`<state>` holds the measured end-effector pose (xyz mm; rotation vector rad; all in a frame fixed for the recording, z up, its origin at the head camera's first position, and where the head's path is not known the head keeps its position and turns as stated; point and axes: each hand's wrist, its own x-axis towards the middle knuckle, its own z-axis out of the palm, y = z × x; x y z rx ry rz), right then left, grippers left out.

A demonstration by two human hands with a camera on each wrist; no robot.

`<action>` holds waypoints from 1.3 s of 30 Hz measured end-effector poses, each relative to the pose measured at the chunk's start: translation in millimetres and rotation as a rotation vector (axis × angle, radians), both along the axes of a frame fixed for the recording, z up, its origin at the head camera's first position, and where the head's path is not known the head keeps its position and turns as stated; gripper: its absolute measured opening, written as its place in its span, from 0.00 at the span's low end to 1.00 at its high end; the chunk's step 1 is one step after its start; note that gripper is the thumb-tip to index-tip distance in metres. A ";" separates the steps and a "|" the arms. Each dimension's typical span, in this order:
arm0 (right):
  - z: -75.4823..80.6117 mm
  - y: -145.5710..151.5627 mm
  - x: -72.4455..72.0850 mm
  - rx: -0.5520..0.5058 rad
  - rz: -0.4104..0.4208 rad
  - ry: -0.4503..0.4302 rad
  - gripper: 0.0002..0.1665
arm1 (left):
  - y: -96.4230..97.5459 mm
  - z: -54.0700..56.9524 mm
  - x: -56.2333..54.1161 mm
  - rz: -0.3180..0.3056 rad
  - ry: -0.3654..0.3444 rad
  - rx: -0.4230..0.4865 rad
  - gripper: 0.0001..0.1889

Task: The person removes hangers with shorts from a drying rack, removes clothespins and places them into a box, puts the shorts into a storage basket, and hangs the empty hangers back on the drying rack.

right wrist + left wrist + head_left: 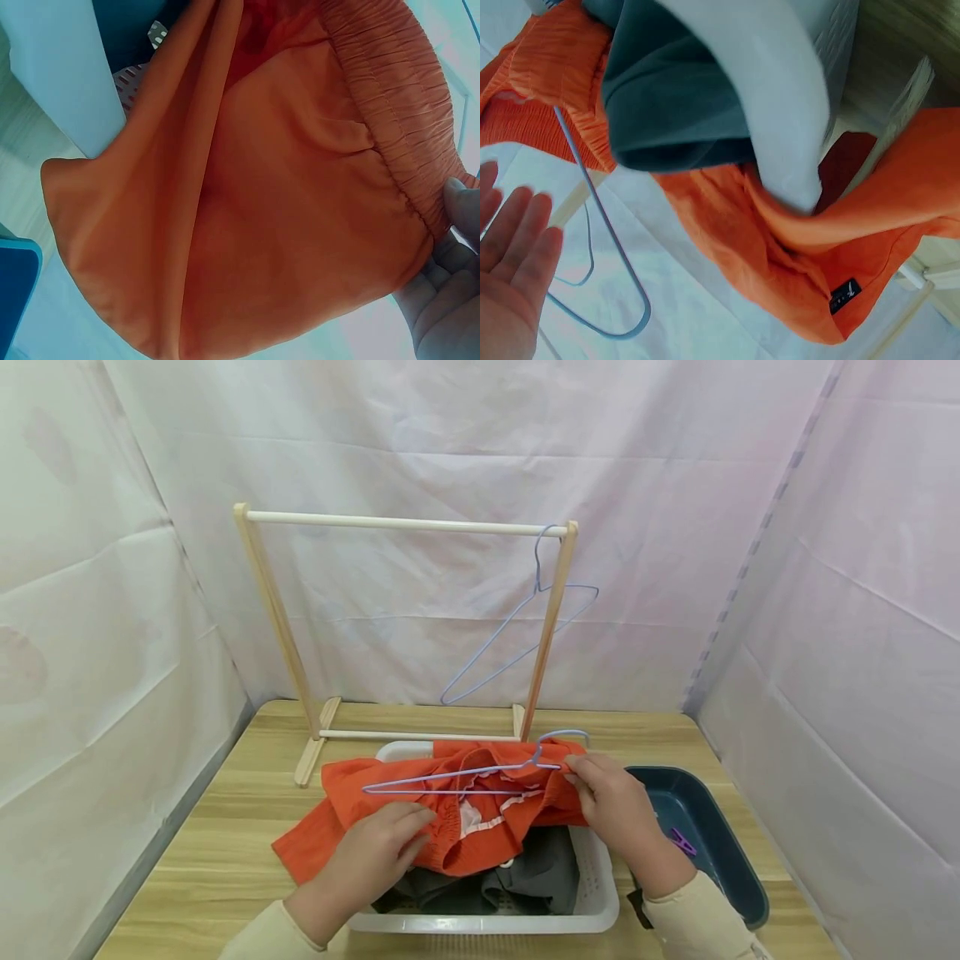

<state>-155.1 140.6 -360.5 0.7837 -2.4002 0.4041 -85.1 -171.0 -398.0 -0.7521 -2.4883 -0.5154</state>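
Observation:
Orange shorts [480, 856] with a gathered elastic waistband [390, 112] lie spread over a white basket. My right hand [618, 806] pinches the waistband edge between thumb and fingers, as the right wrist view [450, 285] shows. A blue wire hanger [450, 774] lies across the waist opening, its hook upward and its right end beside the right fingertips. My left hand [378, 852] is at the left front of the shorts. In the left wrist view its fingers [536, 232] are extended and hold nothing, apart from the hanger's left end.
The white basket [480, 923] also holds a dark grey garment [551, 864]. Behind it stands a wooden rack [405, 523] with a second blue hanger [487, 644] on its right end. A dark teal tray [712, 852] with a purple clothespin [682, 842] is at the right.

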 end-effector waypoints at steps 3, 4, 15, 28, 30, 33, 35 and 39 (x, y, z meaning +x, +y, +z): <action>0.5 -0.7 0.3 0.000 0.000 -0.002 0.13 | -3.0 2.7 -2.2 0.009 0.122 0.038 0.18; 0.6 -0.7 0.3 0.000 0.000 -0.002 0.13 | -4.2 4.0 -3.1 0.010 0.157 0.050 0.14; 1.6 -3.9 -0.5 -0.006 0.059 0.061 0.13 | -18.3 22.6 -15.6 -0.015 0.322 0.144 0.14; 9.1 -13.4 7.9 0.024 0.066 0.037 0.15 | -12.9 25.3 -21.1 0.100 0.114 0.087 0.15; 10.0 -14.7 8.9 0.026 0.069 0.047 0.16 | -12.0 25.6 -21.8 0.104 0.090 0.088 0.14; 11.1 -15.9 9.7 0.026 0.074 0.059 0.16 | -11.1 26.1 -22.3 0.108 0.081 0.087 0.13; 11.4 -16.2 9.8 0.025 0.072 0.059 0.17 | -10.5 26.2 -22.3 0.107 0.095 0.085 0.13; 13.1 -17.4 9.9 0.026 0.073 0.036 0.16 | -10.4 26.2 -22.9 0.099 0.150 0.079 0.13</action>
